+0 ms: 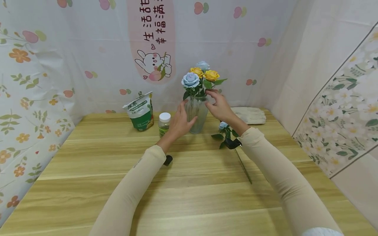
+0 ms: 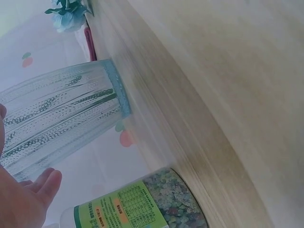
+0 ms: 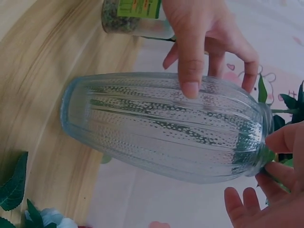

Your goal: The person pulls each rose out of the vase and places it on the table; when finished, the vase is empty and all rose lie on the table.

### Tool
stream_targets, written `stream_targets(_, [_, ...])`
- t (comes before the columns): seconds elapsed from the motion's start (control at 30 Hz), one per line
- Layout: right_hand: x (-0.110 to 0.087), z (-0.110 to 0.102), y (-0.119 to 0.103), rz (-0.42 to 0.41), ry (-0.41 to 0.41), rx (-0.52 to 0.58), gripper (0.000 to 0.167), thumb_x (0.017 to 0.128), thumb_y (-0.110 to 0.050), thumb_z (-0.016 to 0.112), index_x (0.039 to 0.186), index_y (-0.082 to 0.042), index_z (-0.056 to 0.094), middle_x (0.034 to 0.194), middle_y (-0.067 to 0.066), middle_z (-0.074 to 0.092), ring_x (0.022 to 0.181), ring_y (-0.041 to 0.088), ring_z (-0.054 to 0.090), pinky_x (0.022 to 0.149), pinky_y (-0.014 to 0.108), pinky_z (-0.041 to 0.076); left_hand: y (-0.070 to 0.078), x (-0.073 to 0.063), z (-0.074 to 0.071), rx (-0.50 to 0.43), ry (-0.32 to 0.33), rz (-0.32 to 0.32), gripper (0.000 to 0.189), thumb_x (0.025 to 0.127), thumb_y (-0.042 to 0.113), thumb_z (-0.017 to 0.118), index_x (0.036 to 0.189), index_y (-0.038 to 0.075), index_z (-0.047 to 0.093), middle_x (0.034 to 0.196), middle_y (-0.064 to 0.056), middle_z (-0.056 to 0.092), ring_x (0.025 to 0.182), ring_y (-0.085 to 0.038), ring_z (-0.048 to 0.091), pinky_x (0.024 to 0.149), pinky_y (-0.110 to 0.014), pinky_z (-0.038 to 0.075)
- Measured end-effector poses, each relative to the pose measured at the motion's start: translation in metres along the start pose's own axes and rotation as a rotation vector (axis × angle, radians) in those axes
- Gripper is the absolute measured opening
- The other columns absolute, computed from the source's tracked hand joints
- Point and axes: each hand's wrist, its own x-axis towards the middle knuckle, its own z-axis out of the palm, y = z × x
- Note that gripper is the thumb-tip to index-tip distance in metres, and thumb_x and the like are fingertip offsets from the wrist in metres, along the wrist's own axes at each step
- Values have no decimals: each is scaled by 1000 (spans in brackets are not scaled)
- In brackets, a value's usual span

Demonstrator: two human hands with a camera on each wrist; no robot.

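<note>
A ribbed clear glass vase stands on the wooden table, holding blue roses and yellow roses with green leaves. My left hand is at the vase's left side, fingers and thumb spread apart; in the right wrist view its thumb overlaps the glass. My right hand is by the vase's neck on the other side, fingertips right at the rim and lower leaves. Below my right wrist lies a loose blue rose with a long stem.
Left of the vase stands a white-capped jar with a green label, its contents speckled in the left wrist view. Farther left is a green and white pouch with a clip on top. A pale glove lies at the back right.
</note>
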Motion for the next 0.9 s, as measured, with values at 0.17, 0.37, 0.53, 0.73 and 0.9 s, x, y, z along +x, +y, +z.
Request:
stream_targets(0.17, [1,2,-4,17,15,66,51,98,-7,55,147,1,43,152,16,38,139,32,38,100,49,46,-1,-2,-2,0,12,-9,80,94,36,67,151,11,17,143,-19,43,64,-26,53,46,-33,40])
stream_targets(0.37, [1,-1,-9,10,84,149,53,96,-2,57,146,2,41,151,16,36,135,33,43,102,50,44,0,-1,0,2,5,-2,79,95,37,66,152,11,17,143,-20,43,65,-27,53,46,-34,40])
stream_targets(0.53, [6,-4,-12,-28,134,224,51,94,3,56,144,5,42,148,20,38,130,37,49,100,49,46,1,0,3,22,8,12,78,96,39,64,152,11,16,145,-19,42,63,-26,53,44,-33,39])
stream_targets(0.73, [10,-5,-19,60,236,291,46,94,1,56,139,1,49,144,14,45,121,30,59,94,40,50,3,1,5,20,-8,1,79,96,39,63,152,12,14,145,-19,41,60,-25,52,43,-32,38])
stream_targets(0.9, [20,-1,-23,142,392,405,36,92,-2,62,128,0,60,133,12,56,113,29,63,87,33,52,4,0,6,17,-10,-16,79,97,40,62,153,13,14,145,-18,41,57,-24,51,42,-32,38])
